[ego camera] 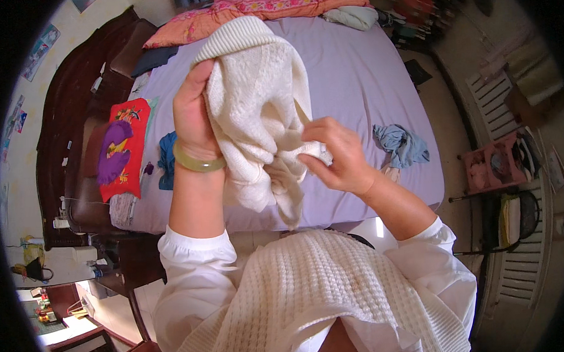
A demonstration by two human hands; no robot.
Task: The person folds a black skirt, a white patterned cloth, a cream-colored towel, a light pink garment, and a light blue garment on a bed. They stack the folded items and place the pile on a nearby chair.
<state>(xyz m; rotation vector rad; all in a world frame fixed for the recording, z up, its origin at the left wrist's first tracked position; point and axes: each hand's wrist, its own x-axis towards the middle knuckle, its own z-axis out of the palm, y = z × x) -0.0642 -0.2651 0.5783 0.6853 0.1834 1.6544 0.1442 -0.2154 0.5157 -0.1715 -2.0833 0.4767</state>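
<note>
A cream knitted garment [256, 93] hangs bunched in front of me, above the bed. My left hand [196, 118], with a pale green bangle [200, 162] at the wrist, supports its upper left side. The thumb lies against a ribbed band [240, 35], and the other fingers are hidden behind or inside the knit. Lower on the right, my right hand [337, 155] pinches a bunched piece of the same cloth between thumb and fingers. Loose folds dangle below, between the two hands.
A bed with a lilac sheet [353, 80] lies beneath. On it are a floral orange quilt [276, 11], a red embroidered pillow [127, 149], a blue cloth [167, 154] and a crumpled light-blue garment [402, 144]. A dark wooden headboard [74, 90] stands left; a pink rack [496, 164] stands right.
</note>
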